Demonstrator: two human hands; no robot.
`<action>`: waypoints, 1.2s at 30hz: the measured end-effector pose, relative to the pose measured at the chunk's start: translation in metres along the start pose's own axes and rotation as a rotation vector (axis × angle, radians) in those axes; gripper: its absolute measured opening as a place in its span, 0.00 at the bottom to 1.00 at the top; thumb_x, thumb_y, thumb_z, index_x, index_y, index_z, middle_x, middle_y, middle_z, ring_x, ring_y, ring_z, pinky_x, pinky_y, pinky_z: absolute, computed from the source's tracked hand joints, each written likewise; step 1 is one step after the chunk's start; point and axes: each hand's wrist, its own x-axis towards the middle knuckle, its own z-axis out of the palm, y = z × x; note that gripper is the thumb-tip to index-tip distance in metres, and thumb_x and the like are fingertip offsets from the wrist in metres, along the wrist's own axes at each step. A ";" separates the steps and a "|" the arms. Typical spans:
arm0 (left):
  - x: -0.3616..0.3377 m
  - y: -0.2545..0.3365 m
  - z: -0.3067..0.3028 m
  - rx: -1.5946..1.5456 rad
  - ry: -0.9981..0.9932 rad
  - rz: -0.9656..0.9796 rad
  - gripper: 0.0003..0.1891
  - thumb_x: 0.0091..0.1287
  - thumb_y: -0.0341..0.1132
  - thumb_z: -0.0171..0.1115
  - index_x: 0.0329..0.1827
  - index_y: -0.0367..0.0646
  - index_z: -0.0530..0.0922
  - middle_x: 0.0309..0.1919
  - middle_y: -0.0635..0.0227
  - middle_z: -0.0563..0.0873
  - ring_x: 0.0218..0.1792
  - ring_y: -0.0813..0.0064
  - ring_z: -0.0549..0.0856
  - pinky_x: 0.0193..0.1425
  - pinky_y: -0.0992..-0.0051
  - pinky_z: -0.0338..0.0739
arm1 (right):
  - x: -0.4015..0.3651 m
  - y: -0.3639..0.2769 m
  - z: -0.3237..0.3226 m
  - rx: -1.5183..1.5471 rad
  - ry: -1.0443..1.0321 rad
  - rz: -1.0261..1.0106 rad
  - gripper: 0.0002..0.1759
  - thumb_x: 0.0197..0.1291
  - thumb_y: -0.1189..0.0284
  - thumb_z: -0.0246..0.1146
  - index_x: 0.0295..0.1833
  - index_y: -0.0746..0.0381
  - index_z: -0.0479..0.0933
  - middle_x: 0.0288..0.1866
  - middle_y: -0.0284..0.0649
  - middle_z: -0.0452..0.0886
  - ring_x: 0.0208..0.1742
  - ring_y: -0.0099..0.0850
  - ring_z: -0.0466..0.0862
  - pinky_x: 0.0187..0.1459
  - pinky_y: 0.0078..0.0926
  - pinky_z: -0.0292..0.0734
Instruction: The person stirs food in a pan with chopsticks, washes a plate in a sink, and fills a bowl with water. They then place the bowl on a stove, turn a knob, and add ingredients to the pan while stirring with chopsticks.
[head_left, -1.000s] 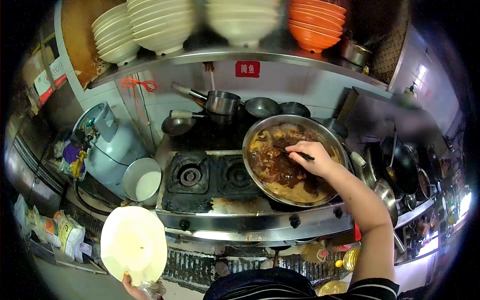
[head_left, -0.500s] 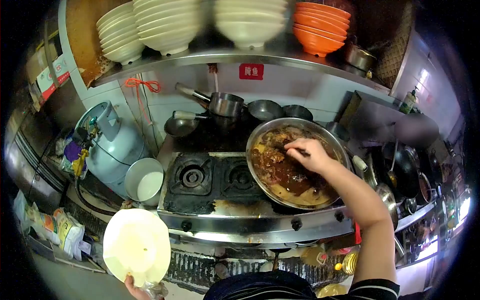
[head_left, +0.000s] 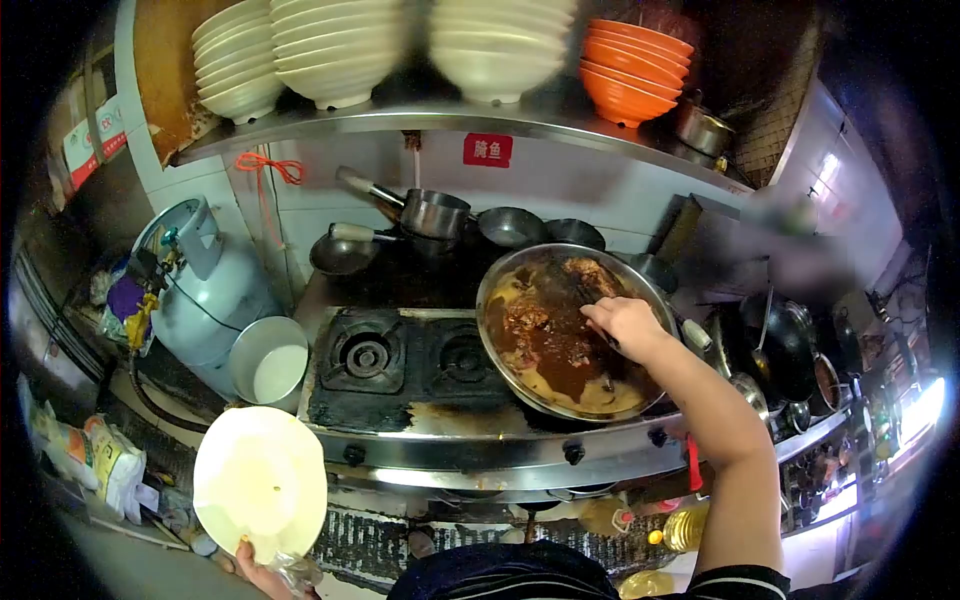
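Observation:
A large round metal pan [head_left: 490,350] of dark brown liquid with chunks of food stands at the right end of the stove. Over it, my right hand [head_left: 628,328] is closed around a dark, thin utensil, whose far end is hard to make out among the food. At the lower left, my left hand [head_left: 262,572] grips the near rim of a pale cream dish [head_left: 260,480], thumb on top. Something clear and crumpled, like plastic, shows beside that hand.
Two burners [head_left: 366,356] lie left of the pan. Behind are small pots [head_left: 435,214] and pans. A gas cylinder [head_left: 215,310] and a metal pot [head_left: 268,360] stand left. Stacked bowls [head_left: 500,55] fill the shelf above. Woks [head_left: 785,345] are at the right.
My right hand has moved slightly down relative to the pan, and the food chunks have shifted. The whole view has shifted a little. My left hand still holds the dish.

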 end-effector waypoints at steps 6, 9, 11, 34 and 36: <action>0.002 -0.008 0.018 -0.182 -0.087 -0.037 0.29 0.66 0.45 0.50 0.66 0.36 0.62 0.55 0.54 0.75 0.51 0.59 0.80 0.49 0.63 0.80 | -0.036 0.010 -0.017 0.049 0.161 0.088 0.12 0.58 0.72 0.60 0.48 0.57 0.78 0.35 0.42 0.81 0.38 0.42 0.82 0.40 0.35 0.78; 0.007 -0.012 0.023 -0.224 -0.109 -0.036 0.27 0.67 0.43 0.49 0.65 0.36 0.62 0.53 0.53 0.76 0.49 0.59 0.82 0.46 0.65 0.82 | -0.056 0.013 -0.027 0.154 0.265 0.192 0.11 0.59 0.74 0.61 0.48 0.58 0.78 0.36 0.43 0.81 0.38 0.43 0.82 0.40 0.36 0.79; 0.001 -0.011 0.030 -0.139 -0.116 0.018 0.27 0.67 0.43 0.48 0.65 0.35 0.62 0.52 0.52 0.77 0.47 0.59 0.82 0.44 0.65 0.84 | -0.063 0.011 -0.037 0.218 0.273 0.240 0.11 0.58 0.76 0.62 0.47 0.59 0.78 0.37 0.45 0.82 0.39 0.44 0.82 0.40 0.36 0.79; 0.042 -0.015 0.014 -0.068 -0.340 0.003 0.30 0.64 0.46 0.50 0.66 0.39 0.62 0.56 0.51 0.74 0.51 0.54 0.80 0.51 0.55 0.80 | -0.104 0.061 0.011 0.734 0.673 0.815 0.09 0.60 0.74 0.59 0.42 0.64 0.82 0.37 0.40 0.86 0.39 0.26 0.84 0.46 0.23 0.77; 0.017 -0.010 0.037 -0.104 -0.224 -0.005 0.29 0.64 0.47 0.49 0.65 0.38 0.62 0.56 0.51 0.74 0.50 0.55 0.80 0.50 0.56 0.81 | -0.111 0.077 0.033 0.763 0.608 0.870 0.09 0.61 0.71 0.60 0.42 0.62 0.83 0.32 0.39 0.85 0.35 0.27 0.83 0.40 0.25 0.77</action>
